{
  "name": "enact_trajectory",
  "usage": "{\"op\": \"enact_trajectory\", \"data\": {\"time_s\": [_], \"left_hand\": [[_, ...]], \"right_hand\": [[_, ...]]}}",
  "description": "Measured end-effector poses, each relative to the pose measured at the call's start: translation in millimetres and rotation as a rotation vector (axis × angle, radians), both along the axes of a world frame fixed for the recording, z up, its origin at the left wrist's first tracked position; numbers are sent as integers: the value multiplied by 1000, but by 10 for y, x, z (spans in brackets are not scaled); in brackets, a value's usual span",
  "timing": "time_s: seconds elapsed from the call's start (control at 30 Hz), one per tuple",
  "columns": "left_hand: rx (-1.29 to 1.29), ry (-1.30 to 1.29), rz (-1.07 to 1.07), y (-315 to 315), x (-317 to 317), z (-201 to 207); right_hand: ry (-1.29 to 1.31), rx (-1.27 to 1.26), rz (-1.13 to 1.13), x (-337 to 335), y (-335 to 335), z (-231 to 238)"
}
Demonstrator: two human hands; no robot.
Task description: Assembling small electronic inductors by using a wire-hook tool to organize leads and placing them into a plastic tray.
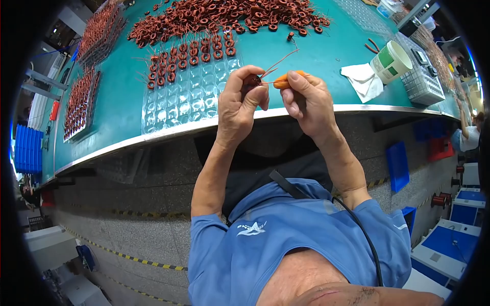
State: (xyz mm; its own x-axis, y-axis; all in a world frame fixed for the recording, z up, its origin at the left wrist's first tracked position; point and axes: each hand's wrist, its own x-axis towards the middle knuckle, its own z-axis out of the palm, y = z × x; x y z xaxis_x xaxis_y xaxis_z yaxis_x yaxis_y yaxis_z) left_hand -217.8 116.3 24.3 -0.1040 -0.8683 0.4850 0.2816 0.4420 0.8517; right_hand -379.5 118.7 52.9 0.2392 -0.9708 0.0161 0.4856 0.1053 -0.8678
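My left hand [236,104] is closed on a small copper-wound ring coil [253,80], mostly covered by the fingers. Long copper wire ends [278,64] stick out from it to the upper right. In my right hand [315,104] is a tool with an orange handle [282,81], held between thumb and fingers. Its thin tip points left and meets the coil's wires; the tip's exact shape is too small to tell. Both hands are close together above the table's front edge. Left of them lies a clear plastic tray [176,109], its far and left pockets filled with ring coils [182,55].
A large heap of ring coils [219,18] covers the back of the green table [115,97]. Coil-filled trays [81,104] stand at the left. To the right are a white cloth [363,81], a white-green bucket [392,62] and a grey device [421,76].
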Motion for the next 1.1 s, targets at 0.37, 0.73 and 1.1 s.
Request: {"op": "enact_trajectory", "data": {"time_s": [0.37, 0.73, 1.1], "left_hand": [[15, 65, -78, 63, 125, -67], [-8, 36, -32, 163, 275, -94], [120, 70, -191, 138, 180, -125]], "right_hand": [[-102, 131, 118, 123, -113, -124], [24, 20, -58, -232, -519, -434], [6, -318, 167, -74, -367, -240]]}}
